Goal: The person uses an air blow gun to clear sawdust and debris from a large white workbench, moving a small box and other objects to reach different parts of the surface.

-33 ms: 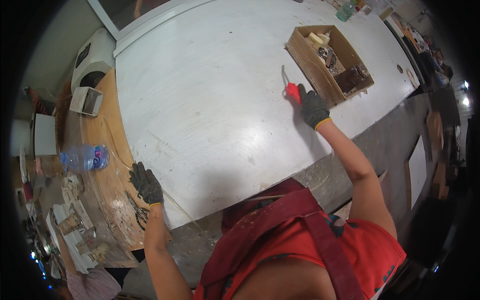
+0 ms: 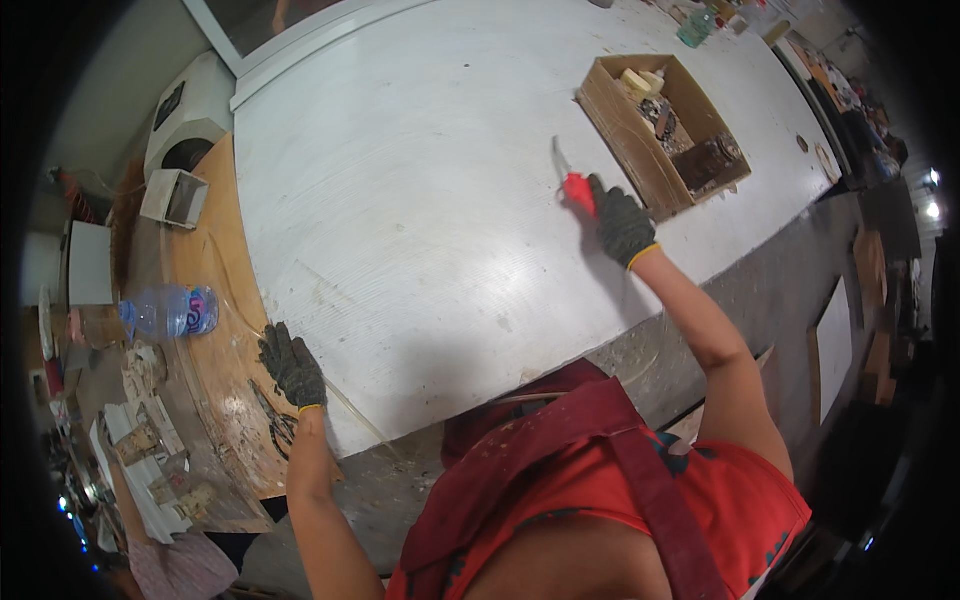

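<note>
My right hand [image 2: 626, 228], in a dark glove with a yellow cuff, is closed around a red-handled tool [image 2: 579, 192]. Its thin, slightly curved metal blade points away from me over a large white board; the exact kind of tool is unclear. My left hand [image 2: 292, 368], gloved the same way, lies flat with fingers stretched out at the left edge of the white board [image 2: 400, 230]. It holds nothing. Black-handled scissors or pliers [image 2: 277, 420] lie beside it on the wooden surface.
Right of my right hand stands an open cardboard box [image 2: 625, 130] with yellowish blocks and a dark jar inside. A large plastic bottle [image 2: 180, 312] lies at left, near a small white box [image 2: 174, 198]. A green bottle [image 2: 696, 28] stands far right. Another person's arm [image 2: 130, 500] shows lower left.
My right hand has shifted slightly left with the red-handled tool, and the blade now leans a little more to the left. My left hand has stayed in place.
</note>
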Demonstrator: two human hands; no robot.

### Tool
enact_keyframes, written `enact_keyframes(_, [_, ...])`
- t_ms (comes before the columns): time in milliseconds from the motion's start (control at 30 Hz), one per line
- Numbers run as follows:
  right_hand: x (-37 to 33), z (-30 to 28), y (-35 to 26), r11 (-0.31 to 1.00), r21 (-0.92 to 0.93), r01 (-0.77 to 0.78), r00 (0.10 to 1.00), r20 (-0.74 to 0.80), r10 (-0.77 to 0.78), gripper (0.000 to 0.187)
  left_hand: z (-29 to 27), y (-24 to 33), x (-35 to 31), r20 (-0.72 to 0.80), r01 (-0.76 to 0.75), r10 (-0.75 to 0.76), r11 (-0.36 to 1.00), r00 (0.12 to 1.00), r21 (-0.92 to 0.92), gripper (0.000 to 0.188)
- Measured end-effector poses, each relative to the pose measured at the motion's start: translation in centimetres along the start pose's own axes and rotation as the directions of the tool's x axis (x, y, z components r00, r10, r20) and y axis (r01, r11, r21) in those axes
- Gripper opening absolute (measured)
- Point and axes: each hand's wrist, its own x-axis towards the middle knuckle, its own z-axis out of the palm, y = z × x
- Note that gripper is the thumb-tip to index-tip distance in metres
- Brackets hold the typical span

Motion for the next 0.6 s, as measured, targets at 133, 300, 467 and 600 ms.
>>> enact_keyframes(133, [0.6, -0.6, -8.6, 0.944, 0.127, 0.306, 0.952, -0.031, -0.304, 0.057, -1.8, 0.4, 0.6, 0.011, 0.013, -0.013, 0.999, 1.000, 0.039, 0.037])
enact_keyframes(300, [9.4, -0.3, -14.6, 0.950, 0.113, 0.292, 0.951, -0.139, -0.276, 0.050, -2.3, 1.3, 1.1, -0.008, -0.014, 0.014, 0.999, 1.000, 0.042, 0.037])
enact_keyframes(467, [20.5, -0.3, -13.1, 0.996, 0.081, -0.041, 0.993, -0.109, 0.050, 0.071, -2.1, 1.1, 1.3, 0.029, 0.025, -0.026, 0.999, 0.999, 0.049, 0.038])
enact_keyframes(600, [24.4, -0.1, -9.6, 0.970, 0.180, -0.166, 0.979, -0.088, 0.184, 0.068, -2.5, 1.9, 1.2, 0.063, 0.064, -0.066, 0.998, 0.996, 0.026, 0.039])
